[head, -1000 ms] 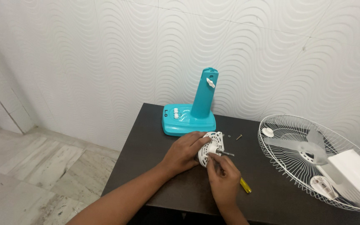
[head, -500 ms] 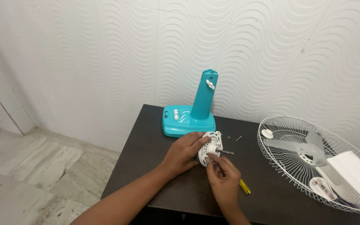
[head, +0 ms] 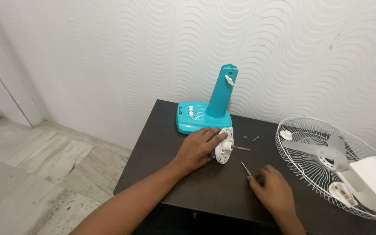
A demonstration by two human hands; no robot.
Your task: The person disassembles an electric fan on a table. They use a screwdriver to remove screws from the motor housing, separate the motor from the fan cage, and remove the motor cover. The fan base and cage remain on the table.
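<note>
On the dark table (head: 205, 187): the hands work near its middle.
Left hand (head: 196, 149): fingers curled around the round white slotted plastic motor housing (head: 224, 145), holding it on edge; its metal shaft (head: 241, 148) points right.
Right hand (head: 273, 190): fingers closed on a yellow-handled screwdriver (head: 246, 169), thin tip angled up-left, apart from the housing.
Behind: teal plastic fan base with upright column (head: 209, 111).
White wire fan guard (head: 323, 156): translucent blade and white parts lie in it.
Small screw (head: 255, 139): beside the shaft.
</note>
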